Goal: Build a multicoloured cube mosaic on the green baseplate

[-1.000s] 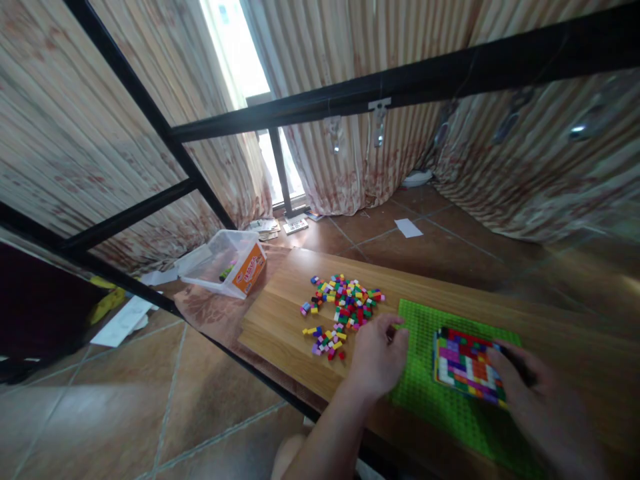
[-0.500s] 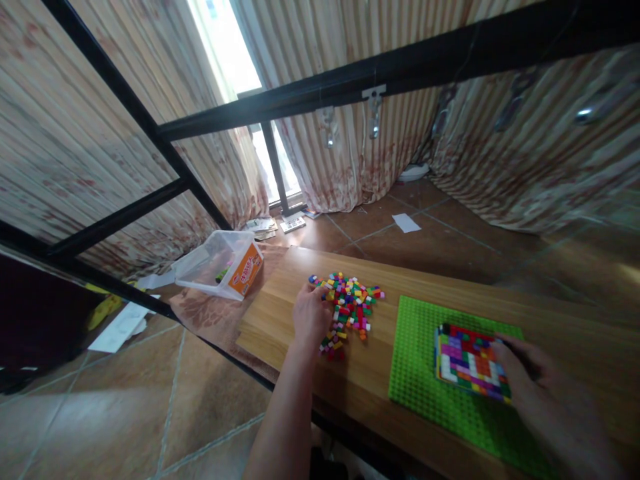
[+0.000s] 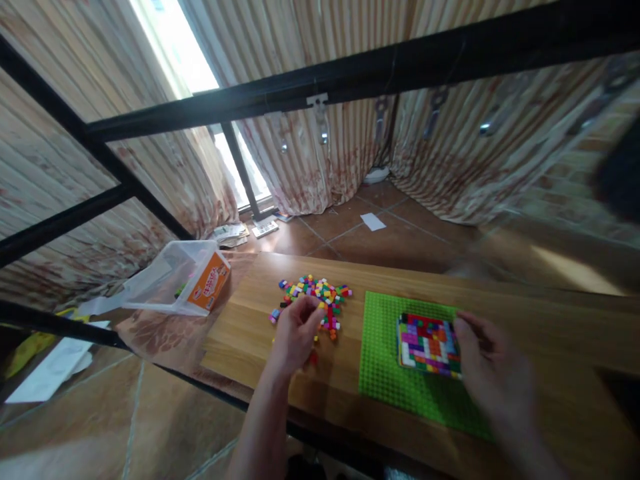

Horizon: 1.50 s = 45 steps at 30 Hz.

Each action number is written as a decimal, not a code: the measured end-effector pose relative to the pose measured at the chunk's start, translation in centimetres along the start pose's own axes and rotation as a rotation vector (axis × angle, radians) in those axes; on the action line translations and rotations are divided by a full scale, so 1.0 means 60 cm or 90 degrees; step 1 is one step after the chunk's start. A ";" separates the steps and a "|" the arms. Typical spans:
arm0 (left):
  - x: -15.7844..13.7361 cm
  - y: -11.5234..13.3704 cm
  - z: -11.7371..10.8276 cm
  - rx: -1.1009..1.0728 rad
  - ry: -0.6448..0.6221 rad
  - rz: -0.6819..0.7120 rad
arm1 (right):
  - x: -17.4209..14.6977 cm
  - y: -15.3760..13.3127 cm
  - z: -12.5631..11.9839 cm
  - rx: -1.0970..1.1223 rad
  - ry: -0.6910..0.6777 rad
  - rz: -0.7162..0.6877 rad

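Observation:
My left hand (image 3: 296,333) is over the near side of a heap of small coloured toy bricks (image 3: 333,293), thumb and forefinger pinched on a small yellow brick (image 3: 321,305). A flat rectangular block of toy bricks (image 3: 429,347), patterned in red, white, purple, orange and green, sits over a green studded baseplate (image 3: 383,353). My right hand (image 3: 493,363) grips this block at its right edge, thumb on the near side and fingers curled behind. Whether the block is fixed to the baseplate or just above it, I cannot tell.
Under these things is a wooden board (image 3: 240,327). Left of it, a clear plastic box (image 3: 170,273) with an orange label lies on a brown cloth (image 3: 150,333). A black metal rail (image 3: 260,100) with hanging clips crosses in front of striped curtains (image 3: 320,167).
My view has turned to the right. My left hand has risen slightly from the heap, its fingers pinched on a yellow brick. My right hand stays at the block's right edge.

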State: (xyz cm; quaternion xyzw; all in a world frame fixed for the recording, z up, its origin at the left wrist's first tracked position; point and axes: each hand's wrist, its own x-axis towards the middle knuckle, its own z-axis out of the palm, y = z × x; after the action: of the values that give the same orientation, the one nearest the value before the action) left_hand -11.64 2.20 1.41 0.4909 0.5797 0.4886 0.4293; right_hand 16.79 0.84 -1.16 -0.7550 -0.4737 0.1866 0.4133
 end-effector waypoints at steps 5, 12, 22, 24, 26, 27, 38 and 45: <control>-0.049 0.031 0.095 -0.204 -0.161 -0.114 | -0.031 -0.037 0.003 0.201 -0.021 -0.099; -0.062 0.033 0.144 -0.247 -0.211 -0.114 | -0.054 -0.062 0.002 0.263 -0.222 -0.154; -0.067 0.028 0.154 -0.243 -0.245 -0.053 | -0.055 -0.064 -0.004 0.302 -0.294 -0.153; -0.069 0.030 0.156 -0.230 -0.253 -0.040 | -0.054 -0.062 -0.005 0.322 -0.299 -0.140; -0.070 0.032 0.157 -0.212 -0.257 -0.024 | -0.053 -0.060 -0.005 0.333 -0.303 -0.128; -0.071 0.032 0.157 -0.205 -0.258 -0.016 | -0.053 -0.059 -0.005 0.338 -0.305 -0.121; -0.070 0.038 0.156 -0.232 -0.241 -0.075 | -0.041 -0.052 -0.028 0.363 -0.282 -0.048; -0.059 0.019 0.161 -0.223 -0.137 -0.138 | -0.001 -0.016 -0.057 0.198 -0.080 -0.144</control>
State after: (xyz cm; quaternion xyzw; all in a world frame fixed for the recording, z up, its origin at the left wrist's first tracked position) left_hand -1.52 0.13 1.10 0.3930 0.4864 0.4777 0.6171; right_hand 18.52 -0.51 1.64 -0.6113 -0.5456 0.2566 0.5127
